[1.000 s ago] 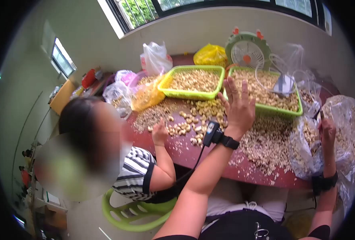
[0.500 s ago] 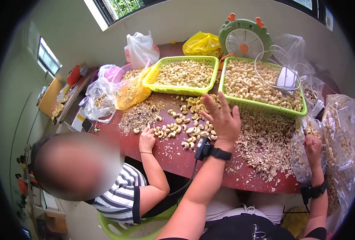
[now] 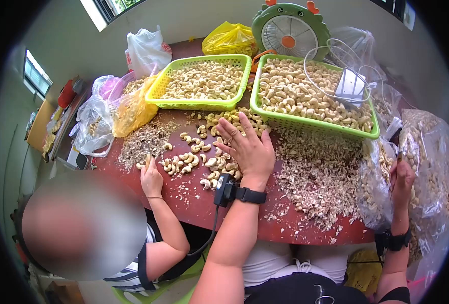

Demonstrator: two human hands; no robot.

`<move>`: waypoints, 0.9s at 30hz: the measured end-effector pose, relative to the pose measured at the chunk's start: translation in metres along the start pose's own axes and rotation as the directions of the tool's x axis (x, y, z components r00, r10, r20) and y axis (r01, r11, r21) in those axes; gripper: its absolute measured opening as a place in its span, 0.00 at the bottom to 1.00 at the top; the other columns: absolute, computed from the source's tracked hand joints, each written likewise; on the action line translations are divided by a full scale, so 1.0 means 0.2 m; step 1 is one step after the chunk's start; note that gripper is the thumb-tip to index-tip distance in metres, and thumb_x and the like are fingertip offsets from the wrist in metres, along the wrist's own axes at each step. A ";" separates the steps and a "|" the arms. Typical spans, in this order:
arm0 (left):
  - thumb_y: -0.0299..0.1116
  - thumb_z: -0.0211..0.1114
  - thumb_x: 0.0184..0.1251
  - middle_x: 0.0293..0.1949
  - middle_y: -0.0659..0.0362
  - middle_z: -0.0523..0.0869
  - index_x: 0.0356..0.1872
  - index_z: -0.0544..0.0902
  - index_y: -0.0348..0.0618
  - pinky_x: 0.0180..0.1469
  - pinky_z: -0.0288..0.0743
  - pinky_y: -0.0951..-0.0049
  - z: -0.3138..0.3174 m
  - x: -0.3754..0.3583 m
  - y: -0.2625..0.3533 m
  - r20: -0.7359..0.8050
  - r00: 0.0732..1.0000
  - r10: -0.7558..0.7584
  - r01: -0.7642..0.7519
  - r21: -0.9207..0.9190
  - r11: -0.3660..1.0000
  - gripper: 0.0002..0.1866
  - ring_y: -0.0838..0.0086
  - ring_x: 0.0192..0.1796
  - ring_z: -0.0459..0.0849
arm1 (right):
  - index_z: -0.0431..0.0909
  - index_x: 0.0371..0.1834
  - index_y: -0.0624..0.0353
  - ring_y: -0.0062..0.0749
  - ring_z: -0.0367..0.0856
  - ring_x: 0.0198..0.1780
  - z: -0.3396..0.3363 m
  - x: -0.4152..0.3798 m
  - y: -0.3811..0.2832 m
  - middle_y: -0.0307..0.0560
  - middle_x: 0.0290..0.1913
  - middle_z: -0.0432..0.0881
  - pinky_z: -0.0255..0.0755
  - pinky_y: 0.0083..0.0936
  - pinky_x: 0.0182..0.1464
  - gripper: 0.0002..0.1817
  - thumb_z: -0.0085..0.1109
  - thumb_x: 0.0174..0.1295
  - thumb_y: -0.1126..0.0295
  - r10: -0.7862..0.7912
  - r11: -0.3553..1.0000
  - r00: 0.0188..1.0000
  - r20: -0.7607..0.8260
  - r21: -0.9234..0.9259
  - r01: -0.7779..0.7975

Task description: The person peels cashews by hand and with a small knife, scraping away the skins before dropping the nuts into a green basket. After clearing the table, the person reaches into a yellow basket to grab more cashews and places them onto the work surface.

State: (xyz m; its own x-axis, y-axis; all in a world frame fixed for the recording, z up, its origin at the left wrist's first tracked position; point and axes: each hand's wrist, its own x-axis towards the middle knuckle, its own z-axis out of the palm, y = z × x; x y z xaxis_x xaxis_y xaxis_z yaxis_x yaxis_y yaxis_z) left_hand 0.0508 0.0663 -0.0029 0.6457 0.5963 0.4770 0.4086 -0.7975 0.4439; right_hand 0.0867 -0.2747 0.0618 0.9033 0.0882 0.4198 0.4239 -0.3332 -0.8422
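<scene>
My left hand (image 3: 250, 154) is open, palm down with fingers spread, over loose cashews (image 3: 217, 164) on the dark red table (image 3: 176, 192). It seems to hold nothing. At the right, my right hand (image 3: 402, 178) is closed in a fist beside a clear plastic bag of cashews (image 3: 375, 185). A thin dark thing (image 3: 397, 139) rises just above that fist; what exactly it is I cannot make out. Between my hands lies a wide heap of skin flakes (image 3: 318, 177). Behind stand a yellow-green basket (image 3: 199, 106) and a green basket (image 3: 310, 126), both full of cashews.
At the left, another person's hand (image 3: 151, 180) pinches a cashew near a smaller heap of flakes (image 3: 143, 144). Plastic bags (image 3: 93, 126) line the left edge. A green fan (image 3: 290, 30) stands at the back, and a white device with a cable (image 3: 351, 88) lies on the green basket.
The view has shifted, so the table contents appear further left and higher. A dark thin thing now shows above my right fist. My left hand remains spread.
</scene>
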 end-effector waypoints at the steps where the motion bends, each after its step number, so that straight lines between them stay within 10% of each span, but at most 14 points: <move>1: 0.44 0.50 0.60 0.64 0.35 0.34 0.65 0.45 0.42 0.58 0.30 0.36 0.01 0.00 0.00 0.007 1.000 0.006 -0.006 0.012 1.000 0.36 0.43 0.66 0.30 | 0.68 0.17 0.60 0.09 0.52 0.10 0.01 0.01 0.00 0.29 0.09 0.58 0.43 0.12 0.14 0.23 0.42 0.62 0.53 0.033 0.999 0.999 0.005 0.041 -0.033; 13: 0.43 0.53 0.58 0.63 0.34 0.39 0.63 0.52 0.40 0.59 0.31 0.36 -0.04 -0.04 0.07 0.122 0.989 0.082 -0.085 0.025 0.996 0.34 0.40 0.66 0.33 | 0.65 0.19 0.58 0.09 0.49 0.11 0.11 0.13 0.11 0.28 0.10 0.54 0.41 0.13 0.14 0.24 0.38 0.63 0.50 0.044 0.999 0.999 0.010 0.029 -0.045; 27: 0.41 0.54 0.57 0.62 0.32 0.44 0.59 0.62 0.38 0.61 0.34 0.42 -0.16 -0.01 0.06 -0.148 0.980 0.133 -0.172 -0.294 0.940 0.29 0.42 0.66 0.37 | 0.69 0.19 0.61 0.09 0.54 0.12 -0.14 -0.20 -0.31 0.29 0.11 0.60 0.45 0.11 0.15 0.22 0.43 0.62 0.54 -0.097 0.984 0.995 -0.024 -0.150 0.093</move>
State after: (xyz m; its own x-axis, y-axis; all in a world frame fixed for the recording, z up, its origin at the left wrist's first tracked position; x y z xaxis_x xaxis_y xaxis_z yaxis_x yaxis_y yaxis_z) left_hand 0.0331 0.0579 0.0257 0.5920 0.4915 0.6387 0.0832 -0.8255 0.5582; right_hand 0.0218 -0.2836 0.1073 0.8560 0.0974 0.5077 0.4910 -0.4607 -0.7394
